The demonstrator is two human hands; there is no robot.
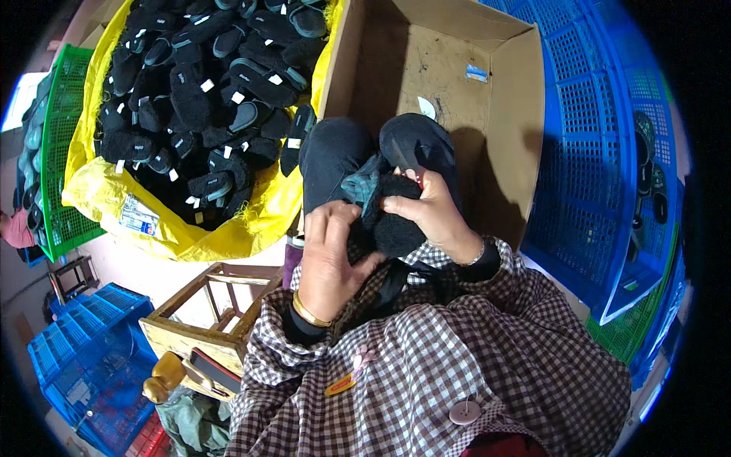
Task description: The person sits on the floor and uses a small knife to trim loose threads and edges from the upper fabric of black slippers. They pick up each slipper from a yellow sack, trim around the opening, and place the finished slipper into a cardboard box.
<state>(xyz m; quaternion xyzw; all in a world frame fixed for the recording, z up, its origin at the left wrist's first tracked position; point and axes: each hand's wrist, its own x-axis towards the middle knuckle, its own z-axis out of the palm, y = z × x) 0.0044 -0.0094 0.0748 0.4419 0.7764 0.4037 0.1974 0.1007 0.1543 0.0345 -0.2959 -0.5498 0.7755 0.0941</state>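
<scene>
A black fuzzy slipper (400, 234) with a crumpled dark teal part (362, 185) rests over my lap, between my knees. My right hand (443, 217) grips its right side, thumb on top and fingers curled behind. On the other side, my left hand (326, 259) has its fingers curled against the slipper's left edge, with the thumb apart and lower down. Part of the slipper is hidden by my fingers and dark trousers. To the left, a yellow sack (263, 228) is full of similar black slippers (194, 91), several with small white tags.
Beyond my knees stands an open cardboard box (514, 114) with a few scraps inside. Blue plastic crates (582, 152) line the right. At left are a green crate (72, 152), a wooden stool (186, 327) with a wooden-handled tool (164, 377), and a blue crate (84, 343).
</scene>
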